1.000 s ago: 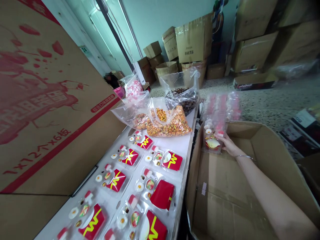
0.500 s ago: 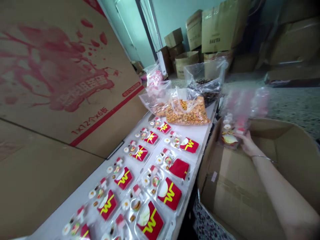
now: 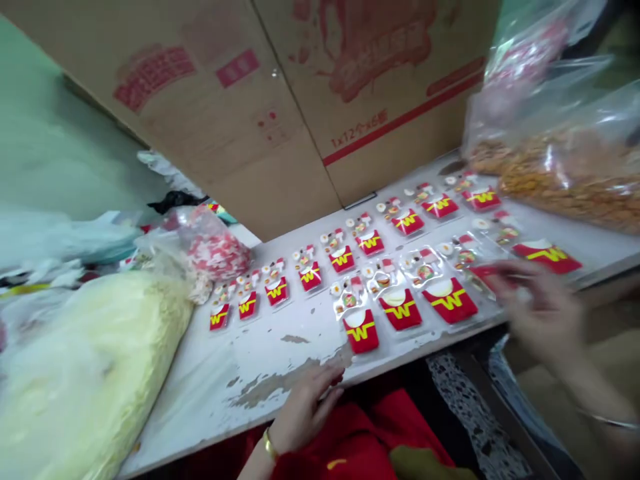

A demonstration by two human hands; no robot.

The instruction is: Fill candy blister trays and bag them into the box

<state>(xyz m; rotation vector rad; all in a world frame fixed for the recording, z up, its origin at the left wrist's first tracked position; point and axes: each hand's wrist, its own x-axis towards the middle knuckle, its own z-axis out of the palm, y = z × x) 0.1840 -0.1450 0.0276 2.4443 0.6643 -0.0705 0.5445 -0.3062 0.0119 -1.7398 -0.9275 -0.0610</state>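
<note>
My right hand (image 3: 545,310), blurred by motion, is over the front row at the right, its fingertips closed on a red fries-carton piece (image 3: 490,280) in a clear blister tray. The piece looks tilted and partly hidden by the fingers. Beside it lies a similar tray whose red carton (image 3: 450,300) shows a yellow zigzag mark, with small toy foods (image 3: 423,267) in the clear part above. My left hand (image 3: 313,403) rests at the table's front edge, empty, fingers stretched out. Two rows of these trays lie on the white table (image 3: 210,393).
A large cardboard carton (image 3: 300,167) stands behind the rows. Bags of orange-brown pieces (image 3: 570,173) sit at the right. On the left are a big bag of pale yellow material (image 3: 100,373) and a bag of red and white bits (image 3: 215,253). An open cardboard box (image 3: 575,393) is at lower right.
The view has swung left. My right hand has left the strip of packs it held over the cardboard box and come to the table's front row. My left hand has come into view.
</note>
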